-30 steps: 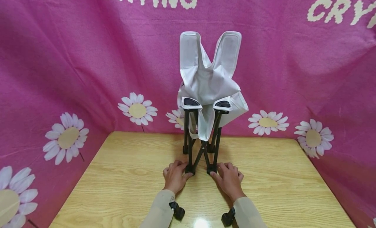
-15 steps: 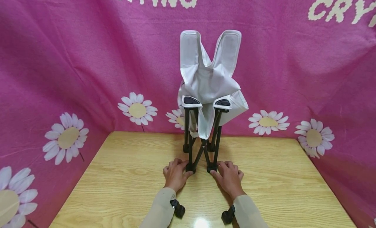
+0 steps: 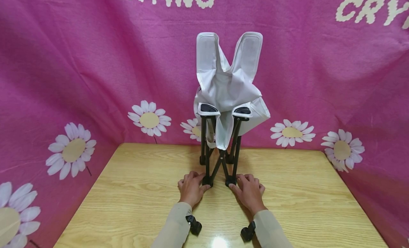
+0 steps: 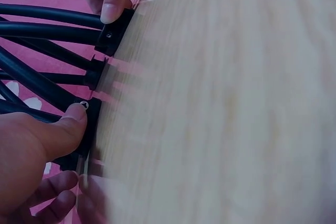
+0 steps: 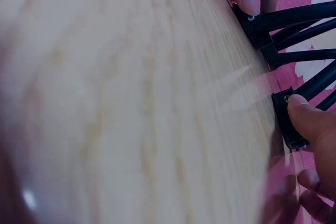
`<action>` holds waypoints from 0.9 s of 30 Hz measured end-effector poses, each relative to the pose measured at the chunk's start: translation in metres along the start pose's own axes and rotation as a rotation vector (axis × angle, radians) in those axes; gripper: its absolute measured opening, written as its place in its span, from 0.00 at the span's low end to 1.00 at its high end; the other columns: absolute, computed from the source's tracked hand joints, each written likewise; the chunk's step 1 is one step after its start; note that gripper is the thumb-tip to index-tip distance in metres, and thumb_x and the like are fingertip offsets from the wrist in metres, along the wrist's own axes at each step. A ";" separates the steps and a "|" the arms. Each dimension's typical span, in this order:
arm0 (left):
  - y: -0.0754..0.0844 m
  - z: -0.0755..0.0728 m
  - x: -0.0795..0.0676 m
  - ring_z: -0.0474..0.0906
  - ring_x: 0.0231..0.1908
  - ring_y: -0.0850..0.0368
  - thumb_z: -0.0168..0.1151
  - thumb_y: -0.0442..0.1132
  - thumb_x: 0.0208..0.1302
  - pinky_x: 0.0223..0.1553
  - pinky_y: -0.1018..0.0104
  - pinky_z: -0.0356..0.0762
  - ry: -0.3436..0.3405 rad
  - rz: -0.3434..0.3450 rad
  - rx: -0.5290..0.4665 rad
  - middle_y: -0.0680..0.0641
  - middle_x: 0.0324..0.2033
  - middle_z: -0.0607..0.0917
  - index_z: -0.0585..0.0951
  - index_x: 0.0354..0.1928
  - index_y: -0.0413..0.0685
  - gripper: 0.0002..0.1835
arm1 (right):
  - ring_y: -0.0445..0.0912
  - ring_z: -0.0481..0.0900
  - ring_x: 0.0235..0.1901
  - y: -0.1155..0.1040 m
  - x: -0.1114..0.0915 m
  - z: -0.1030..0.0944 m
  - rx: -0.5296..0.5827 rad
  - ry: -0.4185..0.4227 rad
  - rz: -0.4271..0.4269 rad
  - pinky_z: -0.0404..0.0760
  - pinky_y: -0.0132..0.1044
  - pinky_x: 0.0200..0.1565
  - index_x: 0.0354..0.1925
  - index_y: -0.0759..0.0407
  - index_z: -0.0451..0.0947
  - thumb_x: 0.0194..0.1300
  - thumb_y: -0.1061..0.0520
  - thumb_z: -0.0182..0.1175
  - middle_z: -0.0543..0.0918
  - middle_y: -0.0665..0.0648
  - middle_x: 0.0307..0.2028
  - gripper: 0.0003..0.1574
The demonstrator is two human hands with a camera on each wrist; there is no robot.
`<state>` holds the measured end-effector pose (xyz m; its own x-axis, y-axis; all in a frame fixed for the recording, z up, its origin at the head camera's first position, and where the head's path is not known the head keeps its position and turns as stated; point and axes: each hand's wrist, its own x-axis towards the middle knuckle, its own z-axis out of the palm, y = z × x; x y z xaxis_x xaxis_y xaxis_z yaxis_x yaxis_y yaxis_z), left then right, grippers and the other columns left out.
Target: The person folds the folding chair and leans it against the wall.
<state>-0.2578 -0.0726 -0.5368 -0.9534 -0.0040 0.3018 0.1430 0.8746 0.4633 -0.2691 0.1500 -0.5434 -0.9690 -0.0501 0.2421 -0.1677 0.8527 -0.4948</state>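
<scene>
A small folding chair with a slack white fabric seat (image 3: 228,90) and crossed black legs (image 3: 218,166) stands part-folded on the wooden table. My left hand (image 3: 190,189) pinches the near left black foot (image 3: 207,181), and the thumb lies on its front beside a screw in the left wrist view. The near right foot (image 3: 230,181) is held the same way by my right hand (image 3: 250,193). In the right wrist view that right foot (image 5: 287,119) sits under the thumb. Fabric covers much of the upper frame.
Behind the chair hangs a pink cloth (image 3: 172,63) with daisies and white letters. It also rises along the left and right sides of the wooden table (image 3: 134,191). A black device (image 3: 194,225) is strapped at each wrist.
Both hands and the chair have shifted slightly away from me, toward the back cloth. The grip on the two near feet looks the same.
</scene>
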 end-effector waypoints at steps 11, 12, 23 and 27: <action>0.001 0.000 0.003 0.66 0.40 0.52 0.66 0.55 0.48 0.41 0.49 0.56 0.013 0.006 0.006 0.51 0.39 0.74 0.79 0.51 0.61 0.25 | 0.55 0.64 0.45 0.001 0.004 0.000 0.002 -0.003 0.008 0.54 0.53 0.43 0.49 0.44 0.74 0.53 0.34 0.58 0.71 0.56 0.47 0.28; 0.001 0.000 0.003 0.66 0.39 0.52 0.66 0.55 0.48 0.41 0.49 0.56 0.014 0.006 0.005 0.51 0.39 0.74 0.79 0.51 0.61 0.25 | 0.55 0.64 0.44 0.001 0.004 0.000 -0.001 0.000 0.006 0.54 0.53 0.43 0.49 0.44 0.74 0.53 0.34 0.58 0.71 0.56 0.47 0.28; 0.000 0.002 0.008 0.65 0.39 0.53 0.65 0.56 0.48 0.42 0.50 0.56 0.010 -0.008 0.006 0.51 0.38 0.73 0.78 0.51 0.62 0.26 | 0.56 0.65 0.44 0.001 0.008 0.002 0.006 0.026 -0.011 0.54 0.53 0.42 0.49 0.44 0.74 0.53 0.36 0.60 0.71 0.57 0.47 0.27; 0.000 0.002 0.009 0.65 0.38 0.53 0.65 0.56 0.48 0.41 0.50 0.56 0.005 -0.011 0.008 0.51 0.39 0.73 0.78 0.52 0.62 0.26 | 0.55 0.65 0.45 0.002 0.010 0.002 0.008 0.015 -0.007 0.54 0.52 0.42 0.49 0.44 0.74 0.53 0.36 0.59 0.71 0.56 0.48 0.27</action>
<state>-0.2672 -0.0716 -0.5356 -0.9536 -0.0164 0.3007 0.1301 0.8782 0.4603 -0.2798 0.1499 -0.5430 -0.9649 -0.0485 0.2580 -0.1764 0.8479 -0.5000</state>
